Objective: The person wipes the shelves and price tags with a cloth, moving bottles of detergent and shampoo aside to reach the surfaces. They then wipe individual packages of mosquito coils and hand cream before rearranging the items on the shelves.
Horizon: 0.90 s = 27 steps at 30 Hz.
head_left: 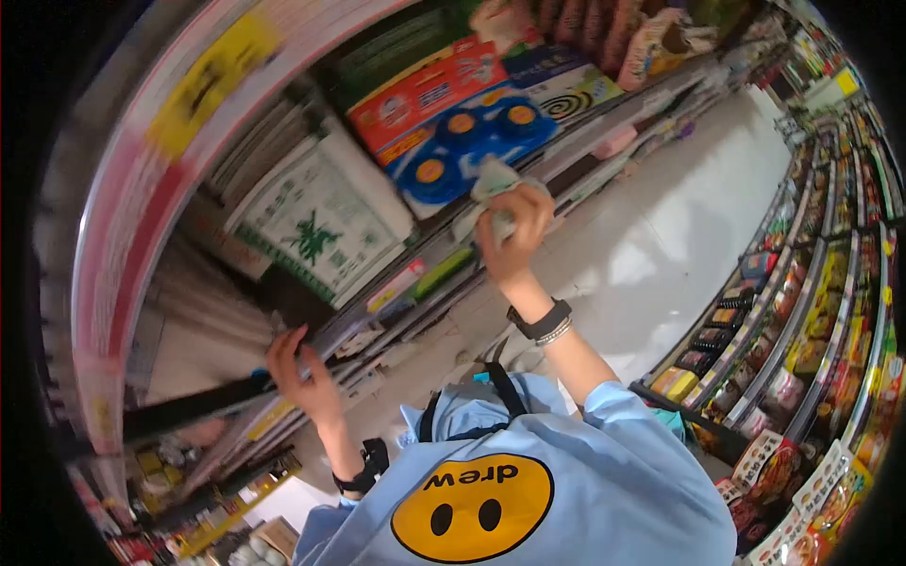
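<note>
At the shelf front, my right hand has its fingers wrapped round a crumpled whitish cloth, just beside a blue package with orange circles. Farther left, my left hand is near the shelf edge with its fingers bent and apart, nothing visible in them. Between the hands, a white and green printed package lies on the shelf. A red and yellow box stands behind the blue package.
A blurred price rail with a yellow label curves across the upper left. A box with a black spiral is farther along the shelf. Pale floor tiles separate it from the stocked shelves at the right.
</note>
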### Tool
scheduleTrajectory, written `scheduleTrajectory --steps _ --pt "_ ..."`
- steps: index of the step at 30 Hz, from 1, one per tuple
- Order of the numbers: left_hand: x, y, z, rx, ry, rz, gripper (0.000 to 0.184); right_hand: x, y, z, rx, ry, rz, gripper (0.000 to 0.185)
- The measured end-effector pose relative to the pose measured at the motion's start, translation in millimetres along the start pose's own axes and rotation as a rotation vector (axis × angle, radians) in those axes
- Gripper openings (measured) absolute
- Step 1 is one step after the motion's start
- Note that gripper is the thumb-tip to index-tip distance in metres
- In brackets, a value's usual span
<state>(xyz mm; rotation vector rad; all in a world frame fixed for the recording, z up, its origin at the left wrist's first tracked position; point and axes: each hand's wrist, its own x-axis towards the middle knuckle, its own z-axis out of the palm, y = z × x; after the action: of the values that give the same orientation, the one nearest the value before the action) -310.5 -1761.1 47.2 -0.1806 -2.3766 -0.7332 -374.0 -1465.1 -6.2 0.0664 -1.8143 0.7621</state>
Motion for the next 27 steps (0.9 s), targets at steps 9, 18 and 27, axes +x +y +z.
scheduleTrajectory --steps 9,18,27 --pt "33.0 102.0 67.3 -0.139 -0.156 0.171 0.025 22.7 51.2 -25.8 0.075 0.039 0.283 0.05" --pt "46.0 171.6 162.5 -0.225 -0.12 0.101 0.023 80.5 112.5 -53.7 -0.125 -0.137 -0.042 0.039" --pt "33.5 157.2 185.1 0.088 0.198 0.243 0.019 134.4 199.9 -96.5 -0.188 -0.19 -0.083 0.036"
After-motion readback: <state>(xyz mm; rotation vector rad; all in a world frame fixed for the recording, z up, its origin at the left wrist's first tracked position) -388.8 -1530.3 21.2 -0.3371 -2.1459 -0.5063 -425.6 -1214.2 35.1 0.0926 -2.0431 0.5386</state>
